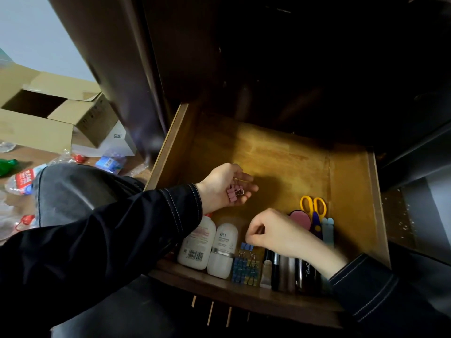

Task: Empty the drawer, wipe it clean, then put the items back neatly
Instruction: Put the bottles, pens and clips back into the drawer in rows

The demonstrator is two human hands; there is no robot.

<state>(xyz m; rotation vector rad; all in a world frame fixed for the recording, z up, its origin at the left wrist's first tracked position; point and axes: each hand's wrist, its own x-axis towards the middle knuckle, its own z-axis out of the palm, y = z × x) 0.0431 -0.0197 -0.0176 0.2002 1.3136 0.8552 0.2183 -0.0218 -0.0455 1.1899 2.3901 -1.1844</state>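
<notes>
1. Far to the left of both hands, an open brown cardboard box (48, 111) sits on the floor, with a crushed clear plastic bottle with a red label (22, 181) in front of it.
2. The left hand (224, 186) lies palm up over the open wooden drawer (353, 191). Its fingers are half curled, cupping a few small pink binder clips (234, 193).
3. Just below the left wrist, two white plastic bottles (197, 242) lie side by side against the drawer's near wall.
4. Between those bottles and the right hand, a tidy row of blue and yellow binder clips (244, 269) lies at the near wall.
5. The right hand (273, 232) is curled, its thumb and forefinger pinched on top of a single blue binder clip (247, 246) just above that row.
6. Under the right wrist, dark pens and markers (288, 269) lie parallel.
7. Just beyond the right hand's knuckles are a round pink disc (300, 219), yellow-handled scissors (313, 208) and a pale blue strip (327, 230); what the strip is cannot be told.
</notes>
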